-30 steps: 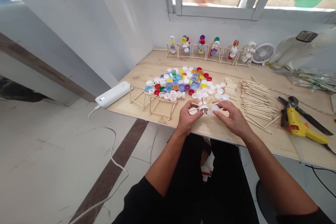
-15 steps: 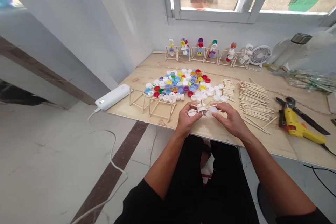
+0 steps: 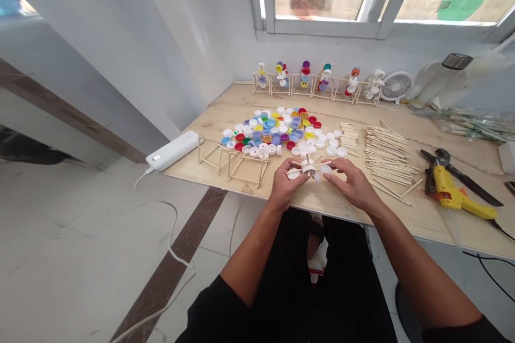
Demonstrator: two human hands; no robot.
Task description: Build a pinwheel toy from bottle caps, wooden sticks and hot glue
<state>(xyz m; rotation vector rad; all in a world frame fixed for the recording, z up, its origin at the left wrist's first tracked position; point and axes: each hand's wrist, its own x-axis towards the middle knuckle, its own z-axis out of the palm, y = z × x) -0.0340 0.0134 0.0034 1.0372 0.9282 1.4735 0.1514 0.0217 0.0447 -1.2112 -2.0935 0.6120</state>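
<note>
Near the front edge of the plywood table, both hands hold a small wheel made of thin wooden sticks with white bottle caps on their ends. My left hand grips its left side, fingers curled round a stick and cap. My right hand pinches a white cap on the wheel's right side. A heap of coloured and white bottle caps lies just behind the wheel.
Two stick frames stand left of my hands, beside a white power bank with a trailing cable. To the right lie wooden sticks, a yellow glue gun and pliers. Finished cap wheels and a small fan line the wall.
The hands have kept hold of the wheel and barely shifted. The camera has tilted, so the table sits slightly lower and smaller in view.
</note>
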